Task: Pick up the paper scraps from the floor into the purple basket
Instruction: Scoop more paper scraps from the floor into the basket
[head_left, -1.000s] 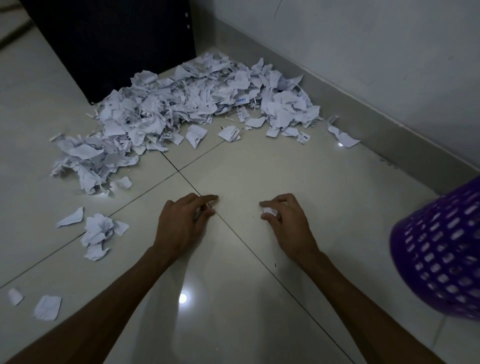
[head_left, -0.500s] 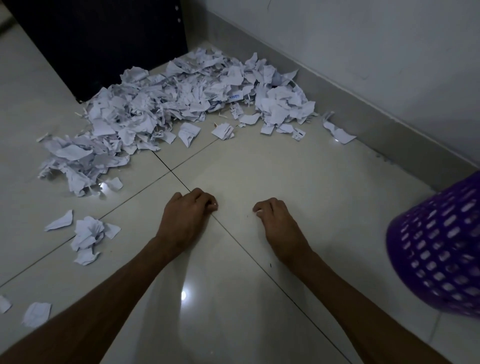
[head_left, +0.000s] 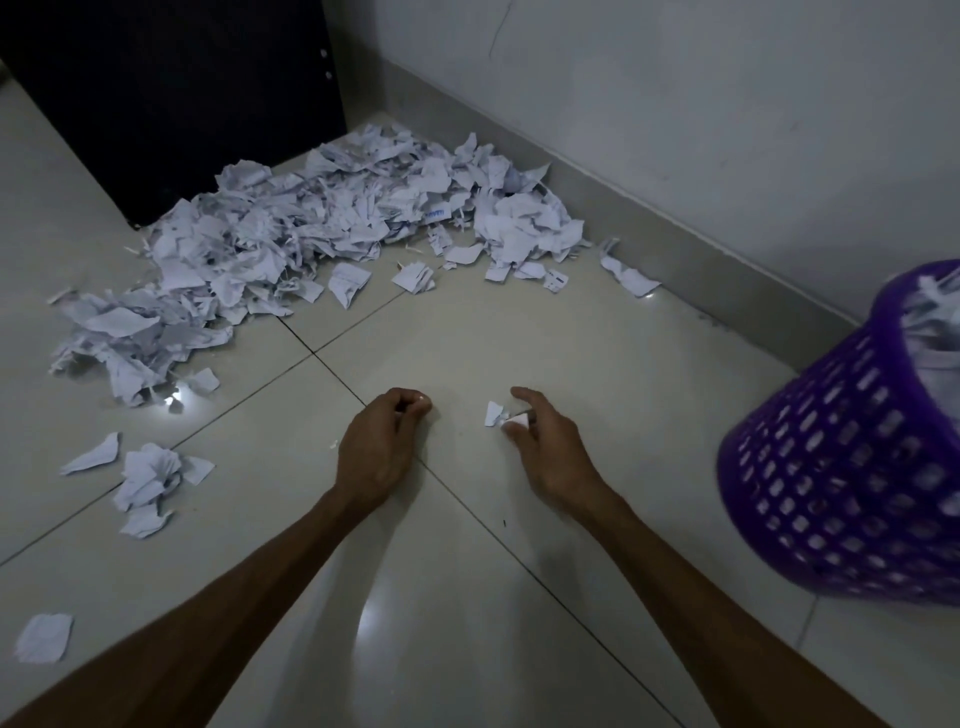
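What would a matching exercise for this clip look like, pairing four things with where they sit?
Things:
1. purple basket
2. big paper pile
3. small scrap
4. black cabinet

Places:
A. at the right hand's fingertips
B. far left corner, behind the pile
C. right edge of the view, paper inside
D. spread on the floor toward the wall

Pairs: 1-C, 2-D, 3-A, 4-B

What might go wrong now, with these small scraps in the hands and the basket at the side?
The small scrap sits only at the right hand's fingertips, so it may slip on the way to the purple basket. The basket already holds paper near its rim, so new pieces could spill. The left hand may lose tiny bits.
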